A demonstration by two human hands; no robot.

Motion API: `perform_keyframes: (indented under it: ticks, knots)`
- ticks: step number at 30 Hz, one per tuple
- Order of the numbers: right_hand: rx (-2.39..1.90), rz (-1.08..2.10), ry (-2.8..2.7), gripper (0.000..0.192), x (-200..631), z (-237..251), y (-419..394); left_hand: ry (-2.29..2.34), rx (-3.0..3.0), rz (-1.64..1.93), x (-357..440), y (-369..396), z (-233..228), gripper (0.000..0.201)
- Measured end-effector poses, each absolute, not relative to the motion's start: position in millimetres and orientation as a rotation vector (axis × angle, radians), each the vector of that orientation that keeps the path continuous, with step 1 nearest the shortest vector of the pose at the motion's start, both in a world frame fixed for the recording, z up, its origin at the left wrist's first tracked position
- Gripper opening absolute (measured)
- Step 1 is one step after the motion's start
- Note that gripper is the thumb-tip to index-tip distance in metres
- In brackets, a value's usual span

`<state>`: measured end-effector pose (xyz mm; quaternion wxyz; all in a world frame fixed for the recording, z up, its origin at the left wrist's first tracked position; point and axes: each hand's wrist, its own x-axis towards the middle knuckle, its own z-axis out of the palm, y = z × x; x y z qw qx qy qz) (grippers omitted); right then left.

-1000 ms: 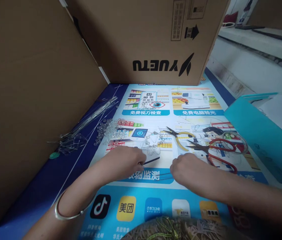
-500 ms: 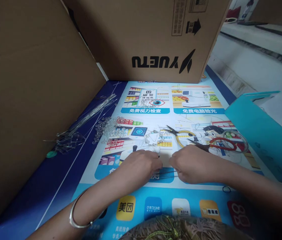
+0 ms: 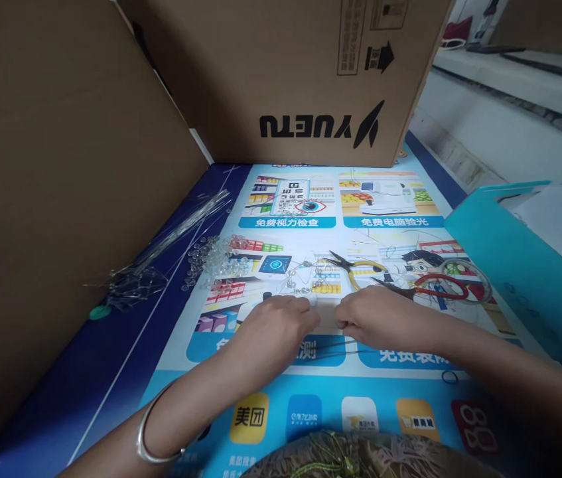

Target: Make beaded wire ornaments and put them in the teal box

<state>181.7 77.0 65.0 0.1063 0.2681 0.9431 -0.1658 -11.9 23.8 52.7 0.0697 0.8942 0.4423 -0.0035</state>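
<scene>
On the poster-covered table, between cardboard boxes, left hand and right hand pinch thin dark wire, fingers together.

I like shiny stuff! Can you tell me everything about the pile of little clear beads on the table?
The pile of small clear glass-like beads lies loose on the printed poster mat, left of the middle, spreading onto its blue edge. The beads look round, see-through and glinting, scattered flat in an uneven cluster rather than stacked. A bundle of thin silvery wires lies just to their left. Neither hand touches them.
</scene>
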Motion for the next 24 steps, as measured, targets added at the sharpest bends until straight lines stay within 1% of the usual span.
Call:
perform_keyframes:
  ticks: [5, 10, 13, 15, 19, 21, 24]
  knots:
    - [0.860, -0.428, 2.805, 0.017, 182, 61, 76, 1.340, 2.690, 0.008, -10, 22, 53, 0.015]
    - [0.915, -0.400, 2.833, 0.014, 183, 59, 77, 1.416, 2.643, 0.037, -11, 23, 51, 0.016]
    - [0.964, -0.504, 2.864, 0.015, 185, 57, 82, 1.439, 2.558, 0.187, -14, 28, 48, 0.018]
    - [1.034, -0.681, 2.874, 0.016, 186, 55, 86, 1.440, 2.456, 0.343, -17, 32, 46, 0.020]
    - [1.248, -1.165, 2.793, 0.012, 187, 53, 92, 1.464, 2.150, 0.605, -22, 38, 42, 0.018]
    - [1.344, -1.485, 2.699, 0.010, 185, 52, 93, 1.459, 1.968, 0.687, -22, 40, 38, 0.014]
    - [1.388, -1.976, 2.458, 0.012, 181, 50, 92, 1.392, 1.650, 0.781, -19, 42, 31, 0.009]
